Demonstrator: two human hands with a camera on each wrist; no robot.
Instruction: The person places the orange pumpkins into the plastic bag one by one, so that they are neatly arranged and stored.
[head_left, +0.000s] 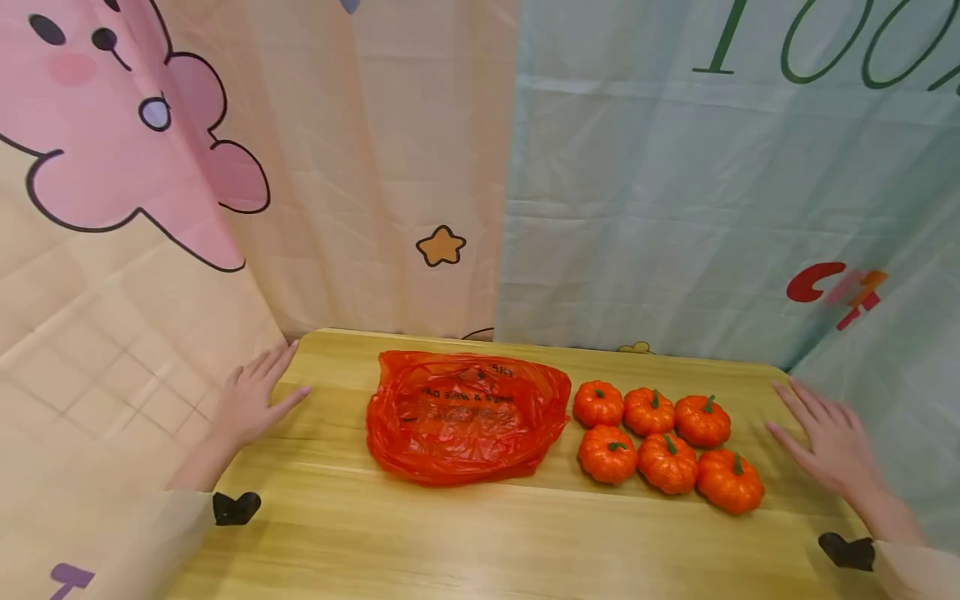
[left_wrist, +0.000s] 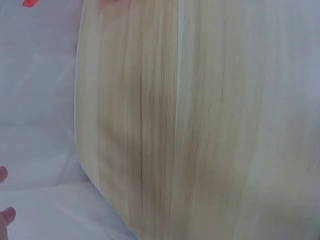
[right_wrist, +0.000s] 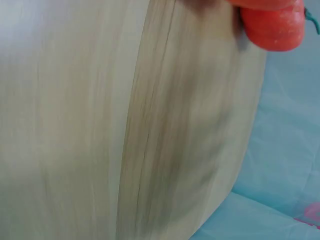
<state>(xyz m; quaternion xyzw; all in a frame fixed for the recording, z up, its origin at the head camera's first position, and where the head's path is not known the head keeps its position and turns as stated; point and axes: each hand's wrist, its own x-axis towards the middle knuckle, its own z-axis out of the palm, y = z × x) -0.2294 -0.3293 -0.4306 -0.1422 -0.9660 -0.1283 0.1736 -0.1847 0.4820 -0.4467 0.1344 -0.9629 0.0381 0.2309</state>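
A red plastic bag (head_left: pixel 465 417) with dark printed lettering lies spread on the wooden table, its mouth loosely gaping. Right of it, small orange toy pumpkins (head_left: pixel 667 462) with green stems stand in two rows of 3. My left hand (head_left: pixel 255 396) is at the table's left edge, fingers extended and holding nothing; two of its fingertips (left_wrist: pixel 7 215) show in the left wrist view. Over by the right edge my right hand (head_left: pixel 828 437) has its fingers stretched out, apart from the closest pumpkin. The right wrist view catches part of a pumpkin (right_wrist: pixel 275 27) at its top.
The wooden table (head_left: pixel 480 542) has rounded back corners. Printed curtains (head_left: pixel 615 208) hang behind it and along both sides, near both hands. A thin seam (left_wrist: pixel 178 60) runs across the tabletop.
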